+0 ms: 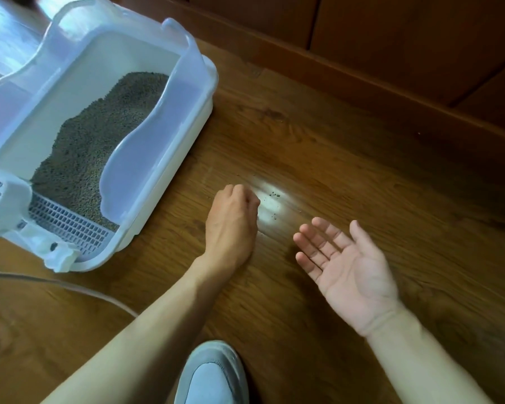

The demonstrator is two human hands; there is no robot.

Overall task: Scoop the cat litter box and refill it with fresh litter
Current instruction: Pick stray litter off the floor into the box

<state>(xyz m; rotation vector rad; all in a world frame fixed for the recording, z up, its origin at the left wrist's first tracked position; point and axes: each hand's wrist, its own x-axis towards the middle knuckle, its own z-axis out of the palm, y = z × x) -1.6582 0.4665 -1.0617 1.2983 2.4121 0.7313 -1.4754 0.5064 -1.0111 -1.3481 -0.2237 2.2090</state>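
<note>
The box [70, 147] sits on the wood floor [362, 185], holding a heap of grey litter [94, 135] banked toward its far end, with a white grate [67, 225] bare at its near end. A white scoop [0, 199] rests at the box's near left corner.

Right of the box, close to its near end, a few stray grains [273, 196] lie in a bright glare patch on the floor. The left hand [233, 220] is knuckles-up just left of them, its fingers curled under; whether it pinches any grain is hidden, so I cannot tell what it holds. The right hand [347, 263] lies further right of the box, palm up, fingers spread wide and empty, apparently ready to catch what is gathered.

Risks, as I judge them: the grains are tiny and round, so a sweep could roll them further from the box instead of into the palm. The glare may hide some, so they could be missed. Grains tipped from the flat palm could spill again on the way back to the box. The cord [79, 288] lying near the box's front could snag a foot; a shoe [213, 374] is close by.
</note>
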